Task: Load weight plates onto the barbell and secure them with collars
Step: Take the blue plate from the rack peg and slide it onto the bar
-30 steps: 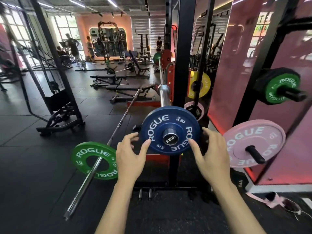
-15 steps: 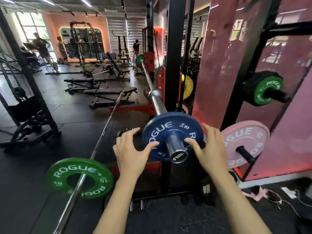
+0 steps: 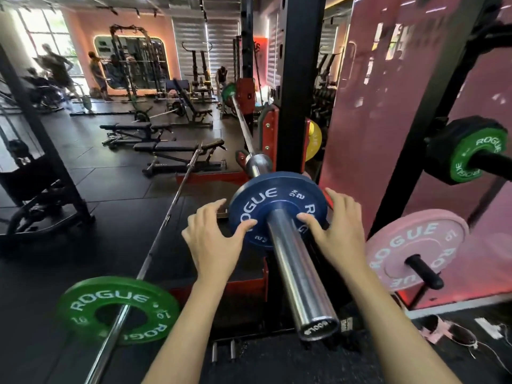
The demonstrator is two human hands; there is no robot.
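A blue Rogue plate (image 3: 266,200) sits on the chrome sleeve of the racked barbell (image 3: 299,273), well in from the sleeve's end. My left hand (image 3: 213,239) holds the plate's left rim, thumb on its face. On the right rim my right hand (image 3: 338,231) holds it the same way. A green plate (image 3: 228,92) sits at the bar's far end. No collar is visible.
A pink plate (image 3: 415,245) and a green plate (image 3: 471,156) hang on storage pegs at the right. Another barbell with a green plate (image 3: 119,309) lies on the floor at the left. The black rack upright (image 3: 299,79) stands behind the bar. Benches and people are farther back.
The blue plate has slid from the sleeve's tip inward toward the rack, with both hands on it. Much more bare sleeve now shows in front of the plate.
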